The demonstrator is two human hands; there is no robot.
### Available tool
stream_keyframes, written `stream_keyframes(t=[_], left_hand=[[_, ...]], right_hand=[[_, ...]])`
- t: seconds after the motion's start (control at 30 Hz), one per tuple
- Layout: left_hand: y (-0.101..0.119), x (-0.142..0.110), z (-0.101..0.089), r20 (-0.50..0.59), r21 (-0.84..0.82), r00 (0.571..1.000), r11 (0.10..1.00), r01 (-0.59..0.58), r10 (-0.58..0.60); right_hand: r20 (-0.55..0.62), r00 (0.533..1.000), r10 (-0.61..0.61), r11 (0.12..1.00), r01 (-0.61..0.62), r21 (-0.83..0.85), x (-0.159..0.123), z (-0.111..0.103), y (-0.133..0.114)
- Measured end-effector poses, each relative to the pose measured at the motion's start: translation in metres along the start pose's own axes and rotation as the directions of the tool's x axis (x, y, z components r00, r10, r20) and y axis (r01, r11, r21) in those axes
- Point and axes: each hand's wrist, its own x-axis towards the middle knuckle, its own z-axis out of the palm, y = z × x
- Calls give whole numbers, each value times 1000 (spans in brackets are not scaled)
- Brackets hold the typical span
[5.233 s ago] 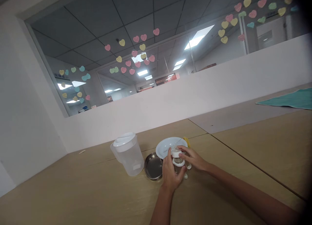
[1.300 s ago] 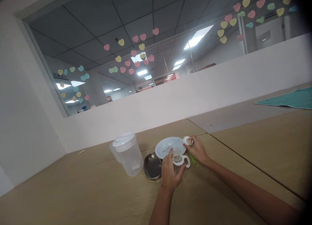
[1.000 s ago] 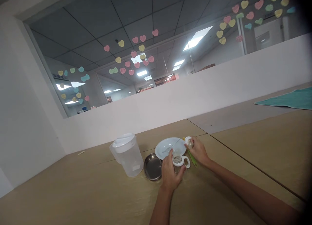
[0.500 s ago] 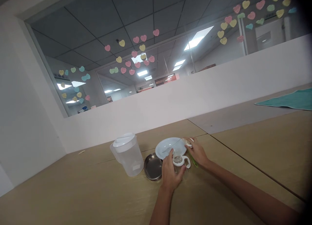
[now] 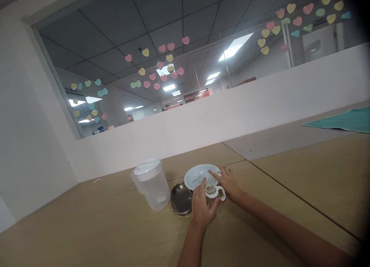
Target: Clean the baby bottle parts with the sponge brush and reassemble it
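Note:
My left hand (image 5: 200, 203) is wrapped around a small clear jar (image 5: 210, 190) with a white collar and a curved white handle; its mouth is uncovered. Behind the jar, my right hand (image 5: 230, 183) has its fingers stretched out and apart, over the right rim of a pale blue plate (image 5: 192, 176). A bit of white shows beside those fingers, too small to make out. A thin stick-like piece lies across the plate. Left of the jar sits a round metal dish (image 5: 181, 198), touching or close to the plate.
A translucent plastic pitcher (image 5: 156, 188) with a white lid stands left of the metal dish. At the far right lies a teal cloth (image 5: 343, 119). A small pale scrap (image 5: 96, 181) rests on the table at left. A wall with a window rises behind.
My right hand has shifted slightly left toward the jar and its fingers have straightened. The white lid and green handle near it are now mostly hidden. My left hand stays on the jar.

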Motion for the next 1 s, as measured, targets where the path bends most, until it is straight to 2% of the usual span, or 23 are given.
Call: stream_keyframes(t=[0.13, 0.23, 0.33, 0.53, 0.63, 0.77, 0.87, 1.0], left_hand=[[-1, 0, 0, -18, 7, 1000, 1000, -17, 17], [-1, -1, 0, -24, 3, 1000, 1000, -14, 14], [-1, -1, 1, -18, -4, 1000, 1000, -7, 7], [2, 0, -1, -7, -5, 1000, 1000, 2, -2], [5, 1, -2, -31, 5, 999, 1000, 21, -20], [6, 3, -3, -81, 26, 994, 997, 77, -75], [4, 4, -2, -90, 34, 990, 993, 109, -106], [3, 4, -4, -80, 4, 987, 990, 139, -138]], right_hand=[[-39, 999, 29, 999, -28, 22, 0, 4, 1], [-47, 993, 111, 982, -102, 159, 0, 7, 3], [-43, 985, 168, 927, -143, 346, 1, 6, 4], [-42, 944, 327, 729, -223, 647, 5, 0, 8], [14, 931, 365, 610, -251, 751, 7, -1, 9], [166, 917, 363, 464, -332, 821, 8, 0, 8], [227, 925, 304, 471, -353, 808, 7, 1, 8], [215, 949, 229, 530, -307, 791, 6, 3, 9]])
